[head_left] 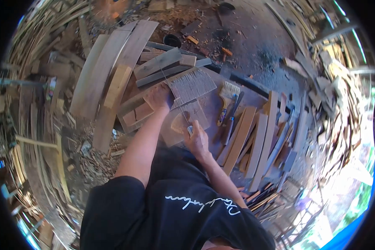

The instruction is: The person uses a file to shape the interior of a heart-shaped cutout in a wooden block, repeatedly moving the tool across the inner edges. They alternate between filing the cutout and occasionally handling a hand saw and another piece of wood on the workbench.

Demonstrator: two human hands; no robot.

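My right hand [197, 139] is closed around the pale handle [190, 130] of a thin, saw-like tool. Its narrow blade runs up and to the left, across a grooved wooden board [193, 86]. At the left edge of this board is my left hand [159, 96], its fingers bent against the wood and partly hidden. Under and beside the hands lie flat wooden blocks [139, 113] and a lighter board [171, 127]. A wide brush [226, 100] lies to the right, next to a dark-handled tool [228, 130].
Long planks [100, 75] lean at the left. Cut wooden strips [258, 146] stand in a row at the right. A black bowl [172, 40] and orange-brown wood pieces [226, 51] lie beyond the blocks. Scrap wood [337, 112] is piled along the right side.
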